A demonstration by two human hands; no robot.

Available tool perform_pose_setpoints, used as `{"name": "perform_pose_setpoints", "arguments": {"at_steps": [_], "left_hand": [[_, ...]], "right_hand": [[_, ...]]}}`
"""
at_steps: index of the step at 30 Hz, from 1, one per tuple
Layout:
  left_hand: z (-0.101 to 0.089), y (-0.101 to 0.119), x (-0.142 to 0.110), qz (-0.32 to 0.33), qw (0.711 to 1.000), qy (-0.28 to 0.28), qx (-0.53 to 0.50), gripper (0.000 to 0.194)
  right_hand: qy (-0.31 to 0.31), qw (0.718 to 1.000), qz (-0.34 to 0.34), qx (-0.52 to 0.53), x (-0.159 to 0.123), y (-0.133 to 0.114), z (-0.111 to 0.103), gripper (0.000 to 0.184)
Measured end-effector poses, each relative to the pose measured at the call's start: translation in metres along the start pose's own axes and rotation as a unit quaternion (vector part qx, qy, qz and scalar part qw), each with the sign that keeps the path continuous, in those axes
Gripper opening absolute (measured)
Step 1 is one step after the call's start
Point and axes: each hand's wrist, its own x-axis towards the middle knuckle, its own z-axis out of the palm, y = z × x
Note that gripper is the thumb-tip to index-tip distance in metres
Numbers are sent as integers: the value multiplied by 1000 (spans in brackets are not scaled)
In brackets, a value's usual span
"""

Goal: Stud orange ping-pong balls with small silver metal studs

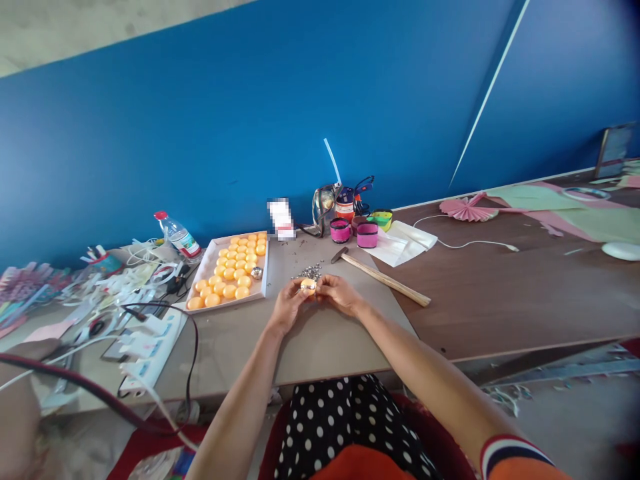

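Observation:
My left hand (287,307) pinches a small orange ball (309,285) that looks like a table tennis ball, with something whitish or shiny across its front. From the other side the fingers of my right hand (341,295) close in on the same ball; whether they grip it or a small part at its edge is too small to tell. Just beyond my fingers lies a heap of small metal pieces (311,271). A hammer (387,277) with a wooden handle rests to the right. On the left, a shallow white box (265,283) holds several similar orange balls (229,273) and one silvery round item (257,272).
Pink and green bands (367,235) and white paper (400,243) lie behind the hammer. A bottle (179,237) stands behind the box. Cables and a power strip (155,350) crowd the left. A pink paper fan (467,207) lies right, against the blue wall (250,120) side.

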Motion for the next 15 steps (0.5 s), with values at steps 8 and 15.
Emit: {"name": "perform_pose_setpoints", "arguments": {"at_steps": [8,15], "left_hand": [[-5,7,1,-20,990,12,-141,37],[-8,2,2,-13,991,7,-132,37]], "right_hand": [[73,987,-120,-79,-1,-7,-5,14],[282,788,-281,-470,-2,-13,-28,13]]}}
